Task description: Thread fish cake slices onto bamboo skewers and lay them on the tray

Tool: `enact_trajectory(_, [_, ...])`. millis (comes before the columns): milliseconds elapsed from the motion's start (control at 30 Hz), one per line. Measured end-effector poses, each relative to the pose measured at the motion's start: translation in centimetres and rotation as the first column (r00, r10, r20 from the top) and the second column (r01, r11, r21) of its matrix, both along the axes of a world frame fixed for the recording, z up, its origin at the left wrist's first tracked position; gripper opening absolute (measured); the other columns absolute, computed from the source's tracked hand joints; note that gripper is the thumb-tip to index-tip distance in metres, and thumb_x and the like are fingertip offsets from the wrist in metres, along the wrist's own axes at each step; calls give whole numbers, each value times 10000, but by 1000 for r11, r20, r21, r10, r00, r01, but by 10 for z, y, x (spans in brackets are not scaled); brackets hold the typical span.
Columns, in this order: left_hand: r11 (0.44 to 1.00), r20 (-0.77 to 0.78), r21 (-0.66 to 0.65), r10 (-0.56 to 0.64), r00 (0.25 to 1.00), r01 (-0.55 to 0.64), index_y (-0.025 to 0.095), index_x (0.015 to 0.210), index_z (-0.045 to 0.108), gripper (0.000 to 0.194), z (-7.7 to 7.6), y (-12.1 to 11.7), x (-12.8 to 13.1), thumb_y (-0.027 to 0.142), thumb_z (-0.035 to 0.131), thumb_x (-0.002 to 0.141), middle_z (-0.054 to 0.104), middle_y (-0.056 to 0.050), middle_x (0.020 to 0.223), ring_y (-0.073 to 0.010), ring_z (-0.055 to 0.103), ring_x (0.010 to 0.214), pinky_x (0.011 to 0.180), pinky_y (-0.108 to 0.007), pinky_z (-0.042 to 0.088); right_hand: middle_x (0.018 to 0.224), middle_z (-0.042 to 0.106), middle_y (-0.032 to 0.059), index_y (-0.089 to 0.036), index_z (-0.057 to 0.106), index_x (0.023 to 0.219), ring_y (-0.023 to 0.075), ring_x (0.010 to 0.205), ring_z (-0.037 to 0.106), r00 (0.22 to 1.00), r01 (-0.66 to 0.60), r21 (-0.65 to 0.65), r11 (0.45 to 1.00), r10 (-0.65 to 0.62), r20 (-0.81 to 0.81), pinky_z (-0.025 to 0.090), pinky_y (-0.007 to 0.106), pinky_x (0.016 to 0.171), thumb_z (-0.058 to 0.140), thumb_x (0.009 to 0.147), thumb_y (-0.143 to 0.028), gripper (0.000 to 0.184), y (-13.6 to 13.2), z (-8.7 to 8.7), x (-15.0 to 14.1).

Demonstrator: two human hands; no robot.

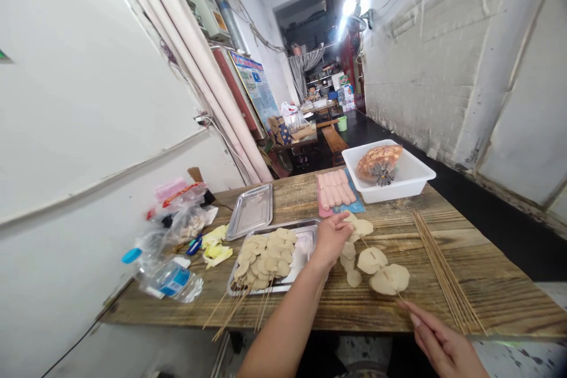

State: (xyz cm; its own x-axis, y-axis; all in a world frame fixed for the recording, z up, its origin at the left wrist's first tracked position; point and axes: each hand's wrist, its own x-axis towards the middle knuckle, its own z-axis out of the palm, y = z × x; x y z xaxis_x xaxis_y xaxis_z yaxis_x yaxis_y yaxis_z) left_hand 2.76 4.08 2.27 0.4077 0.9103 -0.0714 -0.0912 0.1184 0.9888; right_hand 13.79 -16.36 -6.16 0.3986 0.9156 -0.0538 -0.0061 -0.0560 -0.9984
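Skewered slices between outstretched left hand, lower right hand

Two hands, a left hand and a right hand; one loaded skewer; two metal trays, a far tray and a near tray; one white tub at the worktop's far right corner; one sausage pack by the far edge; one bottle near the left edge; loose sticks toward the right, too overlapped to count
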Motion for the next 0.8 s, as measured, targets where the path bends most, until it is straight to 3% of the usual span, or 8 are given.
enact_trajectory(300, [986, 73, -167, 6, 997, 6, 90, 946, 614, 445, 8, -8, 3, 175, 749, 531, 639, -49, 711, -99, 560, 577, 634, -242, 434, 1096, 659, 84, -223, 685, 1034, 219, 1017, 599, 999, 29, 5, 1000, -29, 38, 467, 269, 838, 568, 765, -415, 351, 3, -4, -4])
enact_trajectory(433, [982, 95, -183, -30, 995, 47, 75, 956, 605, 493, 7, -9, 3, 189, 765, 504, 636, -57, 712, -98, 553, 580, 604, -228, 422, 1088, 665, 85, -209, 673, 1049, 203, 995, 611, 998, 33, 9, 999, -34, 50, 463, 254, 846, 552, 784, -414, 356, 8, -9, -5])
enact_trajectory(667, [973, 128, -225, -27, 991, 55, 127, 988, 591, 477, 6, -8, -1, 366, 713, 592, 624, -56, 782, -119, 557, 638, 600, -251, 436, 1154, 626, 91, -205, 646, 1092, 214, 1072, 561, 998, 22, 28, 999, -24, 54, 392, 326, 938, 529, 814, -400, 359, 11, -14, -5])
enact_trajectory(800, [952, 146, -259, -130, 981, 164, 117, 881, 620, 439, 1, -12, 1, 378, 742, 550, 626, -55, 754, -115, 551, 622, 584, -234, 419, 1119, 646, 89, -211, 665, 1065, 222, 1026, 593, 996, 42, 46, 998, -46, 79, 402, 343, 931, 546, 803, -394, 342, 13, -13, -6])
